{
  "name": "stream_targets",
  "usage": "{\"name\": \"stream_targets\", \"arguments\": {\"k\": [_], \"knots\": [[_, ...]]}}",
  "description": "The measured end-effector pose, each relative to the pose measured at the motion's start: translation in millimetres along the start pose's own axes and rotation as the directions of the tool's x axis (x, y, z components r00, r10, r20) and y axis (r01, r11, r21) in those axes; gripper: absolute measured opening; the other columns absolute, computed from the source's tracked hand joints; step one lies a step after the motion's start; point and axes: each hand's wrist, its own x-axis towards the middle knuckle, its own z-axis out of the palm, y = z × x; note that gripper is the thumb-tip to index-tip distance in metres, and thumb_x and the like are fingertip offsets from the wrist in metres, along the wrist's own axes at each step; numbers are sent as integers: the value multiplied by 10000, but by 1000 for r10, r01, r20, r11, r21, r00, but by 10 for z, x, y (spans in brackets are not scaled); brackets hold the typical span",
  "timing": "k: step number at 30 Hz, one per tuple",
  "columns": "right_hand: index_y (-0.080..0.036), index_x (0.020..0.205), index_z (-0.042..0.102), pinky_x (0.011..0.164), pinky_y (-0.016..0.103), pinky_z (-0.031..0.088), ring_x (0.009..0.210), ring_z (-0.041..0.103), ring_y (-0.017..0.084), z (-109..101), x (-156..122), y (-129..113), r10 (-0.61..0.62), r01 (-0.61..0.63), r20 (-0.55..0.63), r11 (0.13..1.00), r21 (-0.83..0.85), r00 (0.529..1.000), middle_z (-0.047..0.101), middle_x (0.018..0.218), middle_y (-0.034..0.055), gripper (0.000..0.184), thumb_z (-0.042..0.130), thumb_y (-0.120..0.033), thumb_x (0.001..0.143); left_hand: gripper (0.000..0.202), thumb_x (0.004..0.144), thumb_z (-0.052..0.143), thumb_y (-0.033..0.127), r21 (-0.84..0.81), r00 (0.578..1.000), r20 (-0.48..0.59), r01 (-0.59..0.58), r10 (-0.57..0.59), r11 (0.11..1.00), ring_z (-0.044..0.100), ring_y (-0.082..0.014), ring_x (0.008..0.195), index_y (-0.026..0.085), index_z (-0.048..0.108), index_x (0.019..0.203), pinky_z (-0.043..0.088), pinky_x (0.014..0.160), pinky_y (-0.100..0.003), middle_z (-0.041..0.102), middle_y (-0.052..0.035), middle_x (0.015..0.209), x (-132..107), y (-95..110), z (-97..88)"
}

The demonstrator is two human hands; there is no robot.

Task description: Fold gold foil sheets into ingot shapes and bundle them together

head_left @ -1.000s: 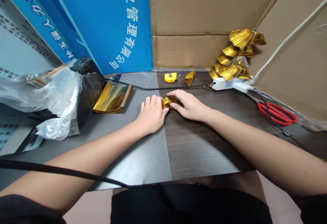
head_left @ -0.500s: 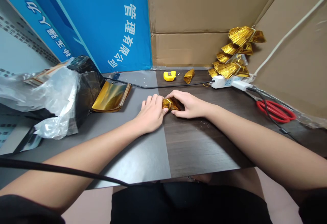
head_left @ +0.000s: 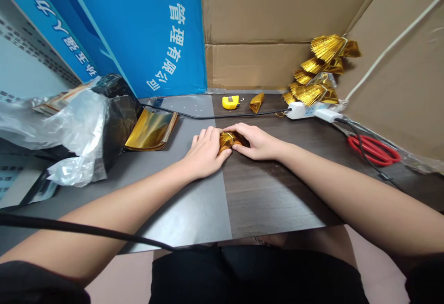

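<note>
head view: a small bundle of gold metallic foil (head_left: 228, 141) lies with its long axis running left to right, just above the dark wood-grain tabletop (head_left: 274, 193), gripped between the closed fingers of the left hand (head_left: 204, 153) and the right hand (head_left: 257, 141). a yellow tape measure (head_left: 231, 102) lies beyond the hands, a stack of gold foil sheets (head_left: 151, 130) left of them, and red-handled scissors (head_left: 373, 150) right of them.

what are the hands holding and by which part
The left hand and right hand hold a small folded gold foil bundle between them, one at each end.
</note>
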Motion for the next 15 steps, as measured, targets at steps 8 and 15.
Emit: {"name": "stream_targets", "arguments": {"k": [8, 15], "knots": [[-56, 1624, 50, 1063, 651, 439, 1239, 493, 348, 70, -13, -14, 70, -57, 173, 995, -82, 982, 510, 1346, 236, 757, 392, -247, 977, 485, 990, 416, 457, 75, 999, -23, 42, -40, 996, 481, -336, 1217, 130, 449, 1346, 461, 1029, -534, 499, -155, 1300, -5, 28, 20], [-101, 1378, 397, 1050, 632, 441, 1238, 476, 356, 60, 11, -61, 79, -70, 138, 995, -68, 987, 506, 1323, 225, 463, 462, -262, 949, 556, 994, 336, 556, 91, 999, -40, 25, -22, 995, 496, -328, 1183, 139, 469, 1338, 476, 1002, -532, 519, -151, 1291, -16, 17, 15]]}}
